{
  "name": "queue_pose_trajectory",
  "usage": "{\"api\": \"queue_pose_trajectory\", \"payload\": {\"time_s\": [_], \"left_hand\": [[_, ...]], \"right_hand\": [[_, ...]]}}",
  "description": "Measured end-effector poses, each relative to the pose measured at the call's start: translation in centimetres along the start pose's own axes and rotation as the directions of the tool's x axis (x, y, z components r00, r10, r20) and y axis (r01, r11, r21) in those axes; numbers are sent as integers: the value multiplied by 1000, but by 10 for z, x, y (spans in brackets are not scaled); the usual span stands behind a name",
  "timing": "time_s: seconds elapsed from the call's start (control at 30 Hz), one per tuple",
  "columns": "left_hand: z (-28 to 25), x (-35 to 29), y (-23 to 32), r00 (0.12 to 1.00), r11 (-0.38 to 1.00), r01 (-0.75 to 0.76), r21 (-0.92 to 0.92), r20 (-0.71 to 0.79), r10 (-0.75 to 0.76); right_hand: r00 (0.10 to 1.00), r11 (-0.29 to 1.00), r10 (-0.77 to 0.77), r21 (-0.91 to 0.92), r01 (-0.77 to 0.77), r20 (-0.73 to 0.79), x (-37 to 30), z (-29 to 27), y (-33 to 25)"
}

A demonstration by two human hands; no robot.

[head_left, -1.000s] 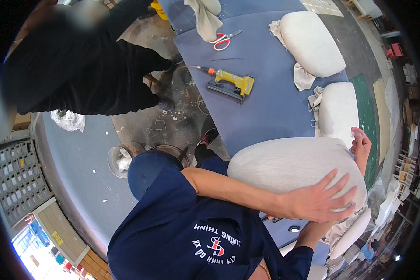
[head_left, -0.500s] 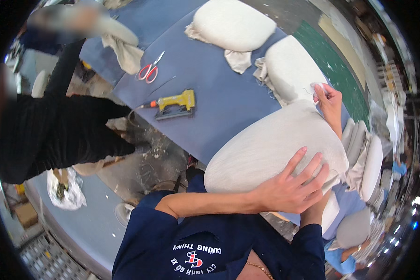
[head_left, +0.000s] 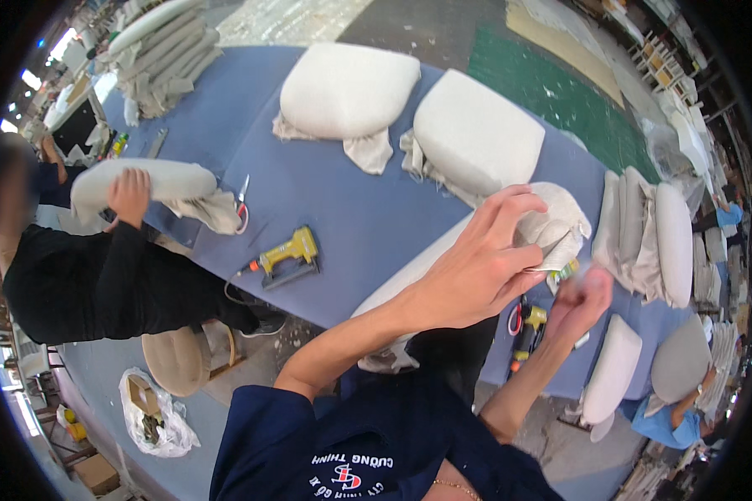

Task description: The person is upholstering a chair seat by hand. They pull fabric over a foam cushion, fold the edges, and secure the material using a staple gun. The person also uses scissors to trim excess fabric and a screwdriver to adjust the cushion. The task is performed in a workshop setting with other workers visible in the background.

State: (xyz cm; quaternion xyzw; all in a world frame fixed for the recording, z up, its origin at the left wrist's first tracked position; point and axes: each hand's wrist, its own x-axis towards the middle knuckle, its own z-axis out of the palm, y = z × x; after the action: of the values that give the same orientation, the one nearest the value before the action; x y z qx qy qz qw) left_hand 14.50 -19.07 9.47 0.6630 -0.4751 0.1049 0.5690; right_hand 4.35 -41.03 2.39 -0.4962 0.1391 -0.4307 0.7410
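Cushion [head_left: 557, 209] now tipped edge-up, likely giving access beneath; left hand [head_left: 476, 271] fingers clamped round its end. Right hand [head_left: 581, 306] beside, four o'clock, fingers blurred, cannot tell.

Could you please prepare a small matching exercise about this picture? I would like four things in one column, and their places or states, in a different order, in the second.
Column one
1. Left hand
2. Right hand
3. Staple gun left of the person's arms
4. Co-worker's cushion

Column two
A. Yellow, lying on the blue table
B. At the picture's left, with another person's hand on it
C. Fingers curled over the end of a pale cushion
D. Blurred, to the lower right of the held end

Right pairs: 1-C, 2-D, 3-A, 4-B
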Motion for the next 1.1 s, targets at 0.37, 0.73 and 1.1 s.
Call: {"api": "queue_pose_trajectory", "payload": {"time_s": [0.37, 0.73, 1.1], "left_hand": [[-22, 16, -34, 995, 997, 2, 83, -101, 7], [-33, -3, -25, 990, 988, 39, 149, -138, -19], [-23, -3, -19, 992, 988, -5, 155, -127, 25]], "right_hand": [[921, 989, 105, -139, -56, 376, -25, 72, 6], [892, 910, 125, -408, 71, 435, -28, 110, 6], [968, 890, -30, -433, 139, 248, -31, 111, 19]]}}
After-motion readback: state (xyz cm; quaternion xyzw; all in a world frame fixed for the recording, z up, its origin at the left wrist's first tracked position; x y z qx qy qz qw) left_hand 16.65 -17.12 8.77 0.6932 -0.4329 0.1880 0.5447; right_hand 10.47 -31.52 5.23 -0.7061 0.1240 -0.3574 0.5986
